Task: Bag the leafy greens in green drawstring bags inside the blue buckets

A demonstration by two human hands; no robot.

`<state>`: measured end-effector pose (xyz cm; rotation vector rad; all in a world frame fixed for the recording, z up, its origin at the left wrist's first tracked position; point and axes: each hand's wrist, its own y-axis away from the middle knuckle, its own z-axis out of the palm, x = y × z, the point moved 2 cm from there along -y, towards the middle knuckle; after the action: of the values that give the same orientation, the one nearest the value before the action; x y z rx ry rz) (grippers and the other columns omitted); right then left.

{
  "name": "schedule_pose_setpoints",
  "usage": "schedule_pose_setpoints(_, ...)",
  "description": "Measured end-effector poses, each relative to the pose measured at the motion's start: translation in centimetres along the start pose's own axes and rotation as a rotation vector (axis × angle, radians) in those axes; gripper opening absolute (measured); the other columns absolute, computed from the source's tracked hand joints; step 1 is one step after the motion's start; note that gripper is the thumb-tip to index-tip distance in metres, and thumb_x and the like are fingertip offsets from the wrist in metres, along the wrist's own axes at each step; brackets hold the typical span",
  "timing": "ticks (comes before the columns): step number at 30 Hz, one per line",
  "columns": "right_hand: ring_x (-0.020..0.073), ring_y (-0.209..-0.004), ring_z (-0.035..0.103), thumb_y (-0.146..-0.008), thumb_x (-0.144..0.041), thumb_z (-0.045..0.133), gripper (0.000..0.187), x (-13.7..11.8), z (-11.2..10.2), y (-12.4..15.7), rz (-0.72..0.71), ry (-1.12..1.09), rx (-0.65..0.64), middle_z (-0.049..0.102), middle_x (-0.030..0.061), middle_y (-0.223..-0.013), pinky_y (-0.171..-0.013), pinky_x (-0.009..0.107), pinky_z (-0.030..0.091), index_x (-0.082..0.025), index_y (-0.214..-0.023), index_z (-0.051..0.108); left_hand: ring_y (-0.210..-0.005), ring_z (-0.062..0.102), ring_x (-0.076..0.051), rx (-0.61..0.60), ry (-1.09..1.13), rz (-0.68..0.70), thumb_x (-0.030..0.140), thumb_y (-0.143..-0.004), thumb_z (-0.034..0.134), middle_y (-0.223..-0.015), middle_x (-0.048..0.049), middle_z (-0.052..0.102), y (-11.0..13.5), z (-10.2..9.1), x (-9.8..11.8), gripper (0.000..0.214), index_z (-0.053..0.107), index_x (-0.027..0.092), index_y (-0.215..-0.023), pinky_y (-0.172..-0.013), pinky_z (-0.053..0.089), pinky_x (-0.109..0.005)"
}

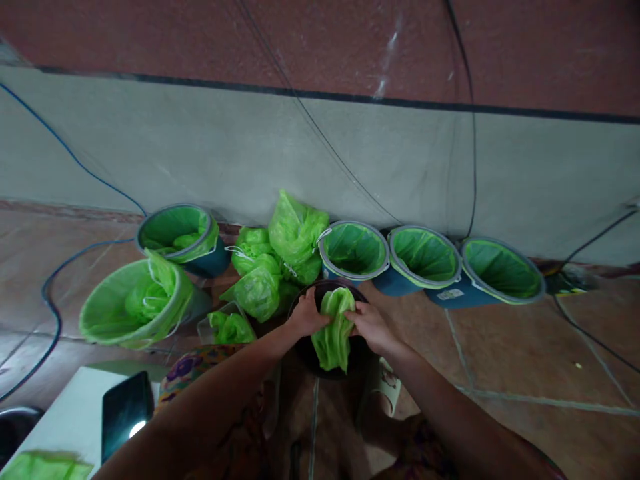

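A bunched green plastic bag (334,333) hangs between my two hands, above a dark round bin (306,357) standing on the floor between my feet. My left hand (307,315) grips the bag's left edge near its top. On the other side, my right hand (373,327) pinches the upper right edge with thumb and fingers. The bag looks folded lengthwise and its lower end dangles over the dark bin, whose inside is mostly hidden behind it.
Three blue buckets lined with green bags (354,270) stand along the wall at right. Left of them are tied green bags (257,293), a clear box (205,330), a blue bucket (210,257) and a pale bucket (195,303). A phone (120,407) lies on a white surface (70,407).
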<state>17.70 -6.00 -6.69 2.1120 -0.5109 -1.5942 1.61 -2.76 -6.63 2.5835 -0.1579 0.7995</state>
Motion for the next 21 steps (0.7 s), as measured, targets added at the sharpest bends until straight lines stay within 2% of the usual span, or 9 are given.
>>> schedule_pose_setpoints(2,0.0158,-0.064,0.063,-0.076,-0.022,0.05,0.011,0.3,-0.4,0.0,0.034,-0.08,-0.08,0.066,0.0021,-0.074,-0.056,0.025,0.049,-0.018,-0.084,0.057,-0.103,0.064,-0.028,-0.12,-0.115,0.016,0.024,-0.073,0.064,-0.109,-0.0179,0.066,0.1,0.2,-0.5,0.055,0.053,0.008,-0.125,-0.084,0.048,-0.032)
schedule_pose_setpoints(4,0.0147,-0.06,0.061,-0.072,-0.018,0.052,0.008,0.3,-1.8,0.0,-0.016,0.085,-0.186,0.065,0.0001,-0.067,-0.055,0.023,0.046,-0.018,-0.077,0.058,-0.095,0.066,-0.027,-0.168,-0.251,0.05,0.02,-0.079,0.055,-0.096,-0.0148,0.07,0.2,-0.3,-0.8,0.027,0.066,0.013,-0.103,-0.079,0.048,-0.032)
schedule_pose_setpoints(6,0.013,-0.056,0.056,-0.065,-0.013,0.056,0.006,0.4,-3.9,0.2,-0.1,0.392,-0.258,0.061,-0.002,-0.059,-0.052,0.021,0.041,-0.017,-0.065,0.059,-0.093,0.066,-0.026,-0.092,-0.376,0.064,0.016,-0.082,0.048,-0.092,-0.0132,0.071,0.0,-1.6,-1.0,0.023,0.07,0.016,-0.09,-0.08,0.047,-0.034)
schedule_pose_setpoints(8,0.0116,-0.052,0.051,-0.059,-0.007,0.058,0.011,0.7,-5.9,0.6,-0.147,0.692,-0.294,0.056,-0.0031,-0.052,-0.051,0.021,0.034,-0.017,-0.055,0.057,-0.094,0.064,-0.025,0.059,-0.454,0.116,0.01,-0.082,0.045,-0.091,-0.0119,0.07,-0.3,-3.2,-1.0,0.027,0.071,0.017,-0.086,-0.086,0.044,-0.039)
schedule_pose_setpoints(11,0.0123,-0.055,0.051,-0.055,-0.006,0.062,0.012,1.0,-7.4,1.0,-0.185,0.919,-0.322,0.057,-0.0027,-0.054,-0.052,0.022,0.031,-0.018,-0.057,0.061,-0.103,0.058,-0.025,0.197,-0.464,0.26,0.007,-0.081,0.044,-0.102,-0.0093,0.068,-0.6,-4.4,-0.8,0.03,0.071,0.019,-0.081,-0.097,0.036,-0.047)
schedule_pose_setpoints(14,0.0165,-0.072,0.059,-0.062,-0.013,0.065,0.03,0.5,-6.5,0.8,-0.27,0.875,-0.195,0.068,0.0019,-0.081,-0.06,0.023,0.036,-0.02,-0.09,0.068,-0.115,0.05,-0.025,0.212,-0.405,0.458,0.007,-0.081,0.048,-0.121,-0.0068,0.063,-0.4,-3.8,-0.1,0.028,0.072,0.021,-0.081,-0.104,0.03,-0.05)
schedule_pose_setpoints(17,0.0185,-0.086,0.062,-0.071,-0.018,0.063,0.047,-0.4,-4.4,0.3,-0.307,0.779,-0.057,0.069,0.0069,-0.1,-0.068,0.024,0.039,-0.019,-0.118,0.059,-0.122,0.045,-0.026,0.206,-0.33,0.618,0.007,-0.079,0.05,-0.133,-0.0057,0.055,0.2,-2.7,0.8,0.027,0.072,0.022,-0.081,-0.106,0.029,-0.05)
schedule_pose_setpoints(19,0.0175,-0.08,0.062,-0.073,-0.02,0.063,0.041,-0.7,-2.9,0.1,-0.306,0.76,-0.065,0.07,0.0048,-0.09,-0.065,0.024,0.037,-0.02,-0.114,0.06,-0.125,0.042,-0.026,0.225,-0.271,0.636,0.007,-0.08,0.049,-0.14,-0.0052,0.049,0.4,-2.3,1.3,0.03,0.073,0.023,-0.089,-0.107,0.03,-0.05)
schedule_pose_setpoints(21,0.0152,-0.069,0.06,-0.073,-0.022,0.064,0.024,-0.7,-1.7,0.2,-0.298,0.761,-0.115,0.067,0.0008,-0.074,-0.059,0.023,0.034,-0.02,-0.098,0.064,-0.128,0.04,-0.026,0.289,-0.212,0.574,0.008,-0.081,0.049,-0.147,-0.0062,0.04,0.3,-2.4,1.5,0.037,0.069,0.025,-0.108,-0.106,0.031,-0.05)
